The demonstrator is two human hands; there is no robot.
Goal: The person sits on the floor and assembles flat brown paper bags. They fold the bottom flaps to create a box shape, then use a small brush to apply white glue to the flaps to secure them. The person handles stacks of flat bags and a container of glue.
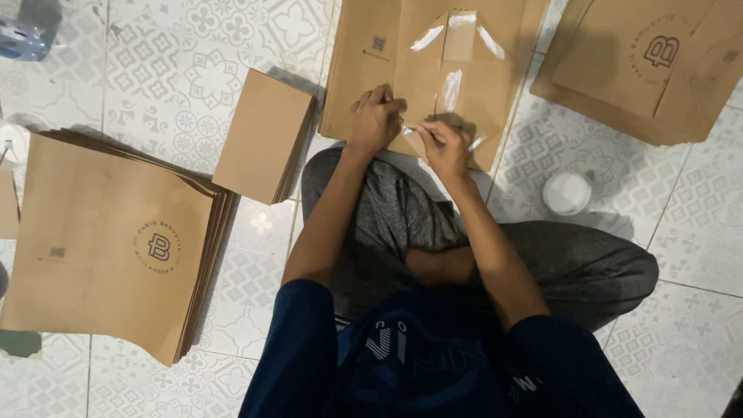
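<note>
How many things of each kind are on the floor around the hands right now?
Stacks of brown paper bags: 3, the big stack, the top-right stack, the one being glued
Small stack of brown card pieces: 1
White glue pot: 1
Glue stick, in right hand, left hand steadying: 1
Total: 6

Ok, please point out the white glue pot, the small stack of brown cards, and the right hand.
white glue pot [566,193], head view, middle of its top.
small stack of brown cards [261,133], head view, top card.
right hand [444,145], head view, back of hand.
</note>
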